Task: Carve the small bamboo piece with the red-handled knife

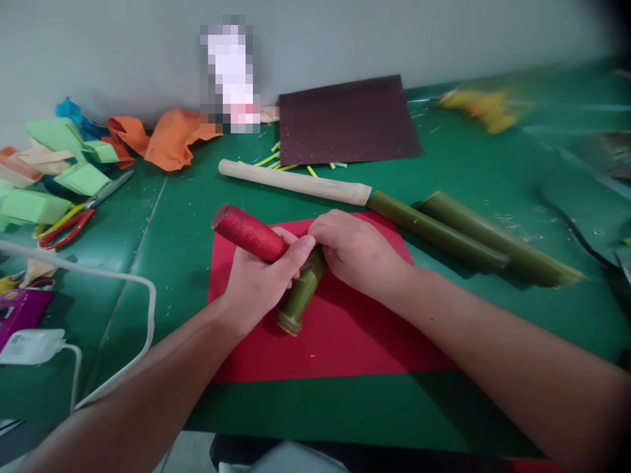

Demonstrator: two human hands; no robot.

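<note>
My left hand (261, 279) is closed around a red tube (250, 235), which tilts up to the left. Beside it, my right hand (352, 253) has its fingers pinched together near my left thumb; what they hold, if anything, is hidden. Between and below the hands, a short green bamboo piece (300, 295) slants down to the left, its upper part covered by the fingers. Both hands are over a red sheet (345, 341) lying on the green table (276, 407).
Behind the hands lie a pale stick (296, 182) joined to green bamboo (438, 230), another bamboo length (497, 236) and a dark sheet (348, 125). Scissors (73, 220), crumpled orange paper (172, 138), green paper (54, 135) and a white cable (150, 295) are at left.
</note>
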